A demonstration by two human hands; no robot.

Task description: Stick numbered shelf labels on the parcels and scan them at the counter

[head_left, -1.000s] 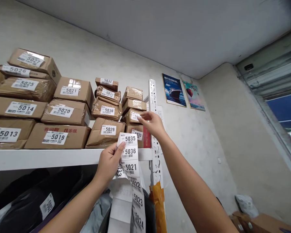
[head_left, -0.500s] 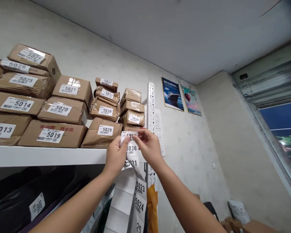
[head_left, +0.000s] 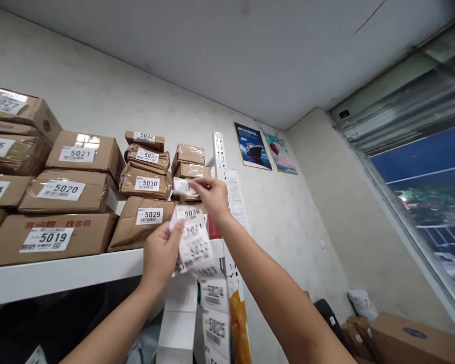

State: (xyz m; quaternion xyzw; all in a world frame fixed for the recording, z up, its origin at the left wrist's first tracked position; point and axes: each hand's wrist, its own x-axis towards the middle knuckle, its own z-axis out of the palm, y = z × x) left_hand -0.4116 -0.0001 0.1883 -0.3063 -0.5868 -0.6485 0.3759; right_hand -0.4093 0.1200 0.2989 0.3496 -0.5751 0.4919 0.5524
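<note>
My left hand (head_left: 160,255) is closed on a long strip of white number labels (head_left: 194,230), thumb on top. Readable numbers run 5036, 5021, 5022, and lower down 5024 and 5025; the strip folds and hangs below the shelf edge. My right hand (head_left: 214,198) pinches a single white label (head_left: 181,187), blurred by motion and apart from the strip. That label is in front of the stack of small brown boxes (head_left: 189,153) by the shelf post; I cannot tell whether it touches a box. Left of it stands a parcel marked 5029 (head_left: 127,222).
Labelled brown cartons (head_left: 72,189) line the white shelf (head_left: 98,273) on the left. A perforated white post (head_left: 220,151) rises at the shelf's right end. Dark bags (head_left: 83,313) lie underneath. Large cartons (head_left: 413,336) stand on the lower right. Posters (head_left: 252,145) hang on the wall.
The top label has come off the strip into my right hand, which has moved up and left toward the small boxes. My left hand stays on the strip. The view has turned right.
</note>
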